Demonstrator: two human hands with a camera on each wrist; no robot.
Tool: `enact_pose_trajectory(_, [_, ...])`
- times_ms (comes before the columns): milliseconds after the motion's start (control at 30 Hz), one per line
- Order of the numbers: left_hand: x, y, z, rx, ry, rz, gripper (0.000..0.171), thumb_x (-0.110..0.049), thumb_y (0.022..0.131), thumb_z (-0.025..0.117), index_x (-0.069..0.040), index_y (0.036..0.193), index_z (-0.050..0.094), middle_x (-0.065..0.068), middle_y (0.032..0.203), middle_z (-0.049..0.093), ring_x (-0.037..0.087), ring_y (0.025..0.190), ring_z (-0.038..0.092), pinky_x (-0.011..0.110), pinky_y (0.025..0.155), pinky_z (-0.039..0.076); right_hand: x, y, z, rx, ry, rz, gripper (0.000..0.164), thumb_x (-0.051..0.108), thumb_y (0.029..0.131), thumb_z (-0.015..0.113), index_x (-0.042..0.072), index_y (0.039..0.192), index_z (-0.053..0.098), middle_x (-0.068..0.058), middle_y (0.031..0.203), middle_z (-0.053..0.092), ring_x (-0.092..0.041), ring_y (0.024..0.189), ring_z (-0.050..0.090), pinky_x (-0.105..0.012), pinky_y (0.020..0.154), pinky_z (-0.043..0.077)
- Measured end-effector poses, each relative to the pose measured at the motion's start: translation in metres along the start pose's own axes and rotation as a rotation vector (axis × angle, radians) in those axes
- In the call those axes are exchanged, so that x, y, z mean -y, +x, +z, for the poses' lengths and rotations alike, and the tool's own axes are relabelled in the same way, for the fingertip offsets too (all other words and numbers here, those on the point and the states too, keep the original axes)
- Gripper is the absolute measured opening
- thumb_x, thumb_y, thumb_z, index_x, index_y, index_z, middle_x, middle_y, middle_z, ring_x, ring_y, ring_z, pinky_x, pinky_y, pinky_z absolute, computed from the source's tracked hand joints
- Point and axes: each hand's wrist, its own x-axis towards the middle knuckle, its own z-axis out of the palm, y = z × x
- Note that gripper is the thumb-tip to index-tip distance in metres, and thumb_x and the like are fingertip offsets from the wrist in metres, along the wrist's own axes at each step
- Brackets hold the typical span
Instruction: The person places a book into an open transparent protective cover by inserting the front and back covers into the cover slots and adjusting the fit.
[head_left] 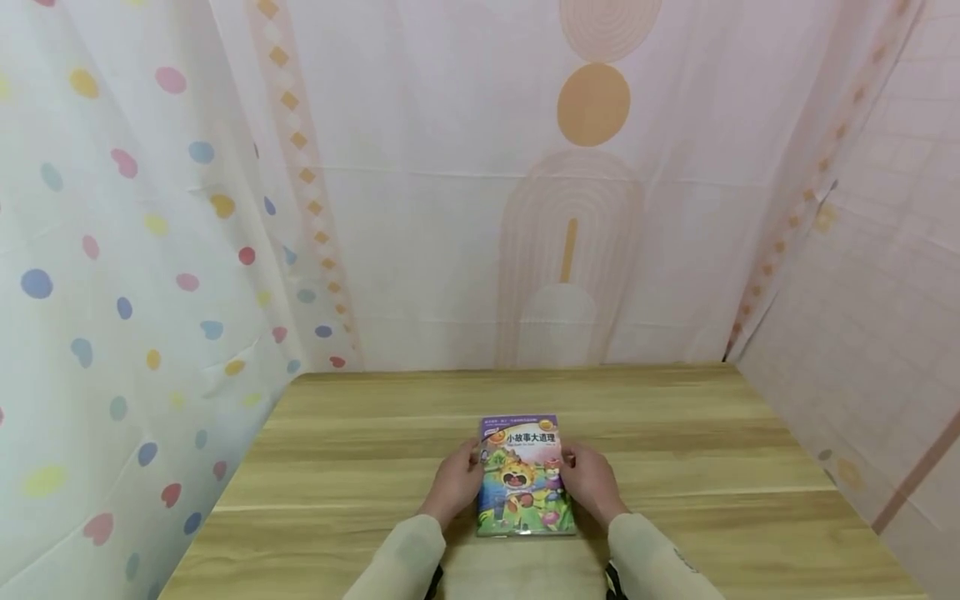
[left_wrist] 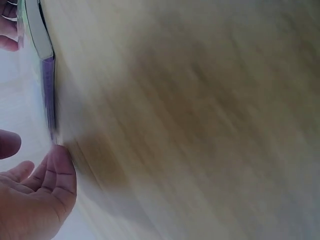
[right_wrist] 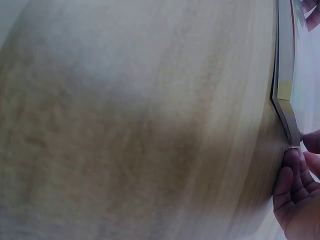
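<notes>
A colourful children's storybook (head_left: 525, 483) lies face up in front of me, with a purple band along its top, Chinese title characters and a cartoon animal on the cover. My left hand (head_left: 456, 482) holds its left edge, and my right hand (head_left: 588, 479) holds the right edge. In the left wrist view, the left hand (left_wrist: 40, 195) has its fingertips at a corner of the book (left_wrist: 48, 95), thumb above them. In the right wrist view, the right hand (right_wrist: 300, 190) has thumb and fingers about a corner of the book (right_wrist: 285, 75), whose page edges show.
The wood-grain table (head_left: 360, 442) extends to both sides of the book and behind it. A patterned curtain (head_left: 435, 250) hangs along its back edge, with a dotted curtain (head_left: 150, 292) at left and a pale one (head_left: 885, 333) at right.
</notes>
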Motion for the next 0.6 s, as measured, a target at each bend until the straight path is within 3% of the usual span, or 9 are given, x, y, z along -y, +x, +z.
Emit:
enact_pose_trajectory(100, [0.0, -0.002, -0.003, 0.0, 0.037, -0.006, 0.049, -0.007, 0.097, 0.054, 0.002, 0.145, 0.046, 0.023, 0.127, 0.059, 0.04, 0.118, 0.056, 0.056, 0.098, 0.045, 0.0, -0.001, 0.001, -0.001, -0.004, -0.006, 0.029, 0.011, 0.094, 0.062, -0.003, 0.119, 0.068, -0.009, 0.098, 0.068, -0.021, 0.082, 0.058, -0.042, 0.077, 0.052])
enact_pose_trajectory(300, [0.001, -0.008, -0.015, -0.011, 0.142, 0.035, 0.048, -0.009, 0.096, 0.056, 0.002, 0.142, 0.05, 0.015, 0.114, 0.064, 0.027, 0.093, 0.06, 0.047, 0.079, 0.052, -0.001, -0.002, 0.001, -0.003, -0.004, -0.028, 0.031, 0.015, 0.096, 0.062, -0.002, 0.122, 0.067, -0.004, 0.087, 0.064, -0.017, 0.075, 0.056, -0.034, 0.067, 0.049])
enact_pose_trajectory(467, [0.002, -0.008, -0.027, -0.035, 0.293, 0.125, 0.045, -0.01, 0.095, 0.057, 0.004, 0.138, 0.052, 0.024, 0.126, 0.06, 0.04, 0.111, 0.058, 0.057, 0.093, 0.047, 0.0, -0.001, -0.001, -0.029, -0.048, -0.097, 0.037, 0.016, 0.096, 0.062, -0.002, 0.128, 0.063, -0.001, 0.08, 0.059, -0.015, 0.069, 0.053, -0.031, 0.059, 0.045])
enact_pose_trajectory(600, [0.006, -0.005, -0.032, -0.077, 0.428, 0.16, 0.044, -0.012, 0.096, 0.056, 0.003, 0.137, 0.053, 0.028, 0.131, 0.055, 0.045, 0.121, 0.052, 0.061, 0.1, 0.04, -0.002, 0.0, -0.003, -0.086, -0.114, -0.163, 0.038, 0.016, 0.095, 0.062, -0.003, 0.127, 0.063, -0.005, 0.085, 0.063, -0.017, 0.071, 0.056, -0.035, 0.062, 0.048])
